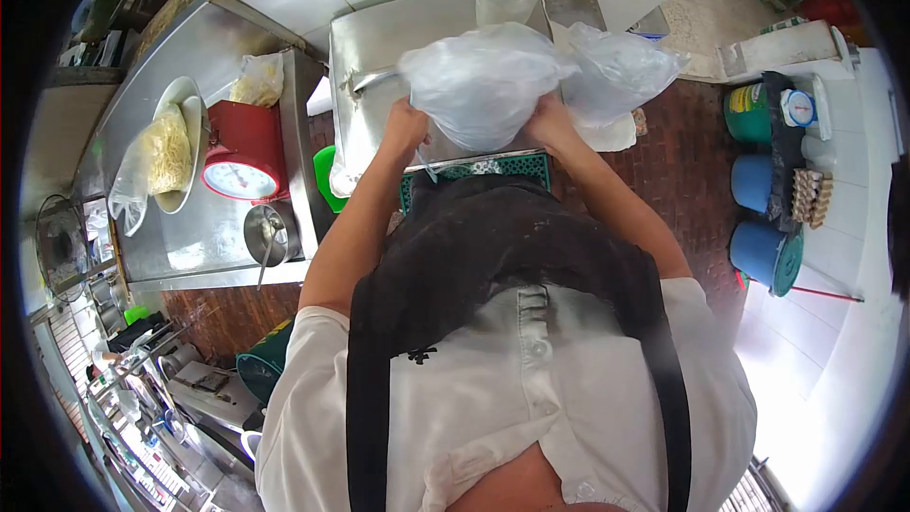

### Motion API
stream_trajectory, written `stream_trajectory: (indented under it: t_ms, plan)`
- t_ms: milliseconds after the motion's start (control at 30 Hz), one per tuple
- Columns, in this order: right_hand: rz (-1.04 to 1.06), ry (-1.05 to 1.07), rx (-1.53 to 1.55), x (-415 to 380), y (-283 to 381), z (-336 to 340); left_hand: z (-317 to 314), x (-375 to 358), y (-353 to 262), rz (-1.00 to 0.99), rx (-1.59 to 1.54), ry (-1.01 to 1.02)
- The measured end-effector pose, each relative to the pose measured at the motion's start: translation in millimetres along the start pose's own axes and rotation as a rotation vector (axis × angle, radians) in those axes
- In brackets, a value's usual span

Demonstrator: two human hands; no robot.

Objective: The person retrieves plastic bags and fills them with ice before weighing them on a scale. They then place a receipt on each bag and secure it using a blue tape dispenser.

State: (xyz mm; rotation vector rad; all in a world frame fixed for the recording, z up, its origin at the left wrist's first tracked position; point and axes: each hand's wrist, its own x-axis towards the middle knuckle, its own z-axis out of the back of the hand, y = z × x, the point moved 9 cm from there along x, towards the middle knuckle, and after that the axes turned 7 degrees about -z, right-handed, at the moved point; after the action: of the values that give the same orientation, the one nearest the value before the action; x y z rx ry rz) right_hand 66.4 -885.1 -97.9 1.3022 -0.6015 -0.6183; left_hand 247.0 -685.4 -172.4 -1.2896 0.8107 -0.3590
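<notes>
A bag (pixel 488 85) is held over the counter (pixel 379 33), clamped by the fingers of the left hand (pixel 407 123), those of the right hand (pixel 552 123) being too hidden to judge, and could be torn by uneven pulling.

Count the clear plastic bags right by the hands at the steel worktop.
2: one puffed-out clear bag between the left hand and right hand, and another clear bag just right of it. More could be hidden underneath.

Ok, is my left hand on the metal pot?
No, the left hand is at the edge of the big pale plastic bag, apart from the metal pot on the counter.
</notes>
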Motion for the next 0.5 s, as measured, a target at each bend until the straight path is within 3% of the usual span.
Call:
stream_trajectory:
  t_ms: [33, 67, 100, 167, 200, 233, 300, 333, 400, 500]
  plan:
    - [-0.115, 0.040, -0.261, 3.3, -1.9, -0.4, 2.3, 5.7, -6.3, -0.099, 0.160, 0.014]
    - [-0.229, 0.085, -0.522, 4.2, -8.5, 0.0, -6.2, 28.5, 26.5, -0.143, 0.927, 0.344]
    - [-0.227, 0.088, -0.521, 6.1, -13.0, -0.6, -7.0, 27.6, 46.1, -0.141, 0.927, 0.341]
    - [-0.320, 0.116, -0.487, 7.9, -42.6, -3.6, -11.6, 5.3, 8.4, -0.752, 1.161, -0.075]
    - [-0.322, 0.114, -0.485, 6.8, -55.9, -4.7, -6.8, 4.1, 11.2, -0.573, 0.897, -0.135]
    - [-0.247, 0.077, -0.493, 7.4, -63.3, -5.4, -5.7, 8.0, 4.7, -0.572, 0.900, -0.135]
    - [-0.175, 0.040, -0.501, 10.9, -86.2, -4.5, -21.5, 24.3, 23.2, -0.311, 1.188, 0.213]
    - [-0.157, 0.137, -0.507, 17.2, -97.3, -10.0, -24.3, 19.8, 7.8, -0.313, 1.187, 0.213]
    - [-0.123, 0.233, -0.514, 30.9, -99.5, -14.7, -34.9, 15.1, 0.3, -0.212, 1.334, 0.401]
    - [-0.104, 0.347, -0.543, 29.0, -86.6, -22.5, -29.4, 12.5, -7.1, -0.364, 1.218, 0.268]
